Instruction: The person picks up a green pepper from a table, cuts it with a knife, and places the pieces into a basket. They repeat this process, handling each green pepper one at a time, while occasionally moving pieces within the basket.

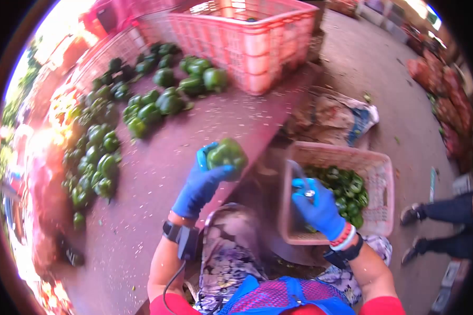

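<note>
My left hand (197, 189), in a blue glove, is closed around a green bell pepper (228, 157) above the table's right edge. My right hand (320, 207), also gloved in blue, grips a knife (296, 169); its greyish blade points up and away, blurred. That hand is over the left side of a pink plastic crate (386, 197) with green peppers (347, 194) inside. Several whole bell peppers (152, 107) lie in groups on the reddish table (157, 189), beyond my left hand and to its left.
A large pink crate (257, 47) stands at the table's far end. Beyond the lower crate lies a crumpled sack (333, 118) on the floor. A person's legs (446, 210) show at the right. Filled red sacks (441, 89) line the far right, and a bright sack (47, 184) is at left.
</note>
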Demonstrator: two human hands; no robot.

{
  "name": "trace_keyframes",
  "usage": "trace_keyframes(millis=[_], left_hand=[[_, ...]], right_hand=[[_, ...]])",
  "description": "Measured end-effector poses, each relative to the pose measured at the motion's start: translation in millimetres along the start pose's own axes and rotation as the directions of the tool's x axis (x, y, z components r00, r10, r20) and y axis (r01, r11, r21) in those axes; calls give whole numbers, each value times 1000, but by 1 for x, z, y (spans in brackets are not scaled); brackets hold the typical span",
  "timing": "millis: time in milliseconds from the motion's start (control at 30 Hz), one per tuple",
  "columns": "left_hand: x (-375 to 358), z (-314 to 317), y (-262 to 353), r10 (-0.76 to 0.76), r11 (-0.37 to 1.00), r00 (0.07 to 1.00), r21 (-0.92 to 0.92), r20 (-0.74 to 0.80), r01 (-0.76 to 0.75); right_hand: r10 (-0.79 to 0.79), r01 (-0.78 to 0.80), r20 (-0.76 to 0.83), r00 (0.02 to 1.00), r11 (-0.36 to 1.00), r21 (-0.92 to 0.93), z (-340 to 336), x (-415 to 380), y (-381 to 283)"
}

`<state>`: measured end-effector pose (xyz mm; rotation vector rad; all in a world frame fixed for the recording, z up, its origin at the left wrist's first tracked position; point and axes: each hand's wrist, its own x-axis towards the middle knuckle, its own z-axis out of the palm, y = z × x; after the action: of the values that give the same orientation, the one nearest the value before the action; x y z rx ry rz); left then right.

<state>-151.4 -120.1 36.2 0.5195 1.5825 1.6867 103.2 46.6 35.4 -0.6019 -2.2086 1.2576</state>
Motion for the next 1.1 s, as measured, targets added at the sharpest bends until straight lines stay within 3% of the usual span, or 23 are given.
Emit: trace_keyframes(millis=[67,100,133,167,267,333,400,467,500,533,567,600,667,733,800,867,967,1033,1100], left_hand=[[-5,48,-6,65,986,989,145,135,-84],[-10,71,-3,213,912,958,313,194,-266],[-15,92,1,369,745,889,484,272,-458],[-22,111,6,422,661,845,527,328,-534],[-29,154,13,515,363,648,542,562,-758],[-25,170,11,535,93,447,476,717,-875],[-25,181,10,545,313,565,474,620,-823],[-27,189,11,372,823,782,212,500,-527],[-23,190,3,280,920,808,95,518,-380],[-21,192,-3,103,994,837,-71,537,-77],[-20,197,-7,-68,945,811,-223,582,239],[-19,201,-9,-210,778,733,-344,647,526],[-12,198,-25,-232,795,702,-285,674,536],[-4,196,-27,-266,803,678,-231,686,549],[8,194,-52,-282,812,716,-239,639,533],[19,195,-74,-328,808,726,-218,604,547],[15,206,-47,-411,789,687,-143,599,597],[18,205,-58,-274,941,745,10,608,338],[20,202,-59,-224,965,744,36,629,260]], right_hand=[[41,-41,71,997,999,0,-13,-5,-3],[230,-261,131,964,914,310,-22,-6,-5],[368,-436,238,899,689,579,-32,-7,-6],[357,-463,301,884,586,666,-42,-5,-7],[294,-505,411,863,509,697,-66,-8,3],[298,-527,434,850,480,702,-81,-13,11],[328,-470,347,878,458,755,-86,-16,16],[344,-379,234,909,456,805,-90,-19,19],[316,-344,198,928,521,781,-97,-20,23],[270,-299,165,949,594,747,-100,-19,25],[222,-249,132,966,663,706,-103,-19,28],[174,-195,99,980,724,662,-107,-18,30],[-10,-20,68,998,904,426,-109,-18,35],[-109,94,41,993,959,268,-105,-15,49],[-203,203,33,979,979,-24,-100,-14,55],[-173,173,4,985,984,-39,-94,-15,56],[-35,37,50,998,999,-31,-96,-10,51],[-5,-1,44,999,990,138,-99,-10,56],[-29,24,23,999,979,203,-101,-10,61]])
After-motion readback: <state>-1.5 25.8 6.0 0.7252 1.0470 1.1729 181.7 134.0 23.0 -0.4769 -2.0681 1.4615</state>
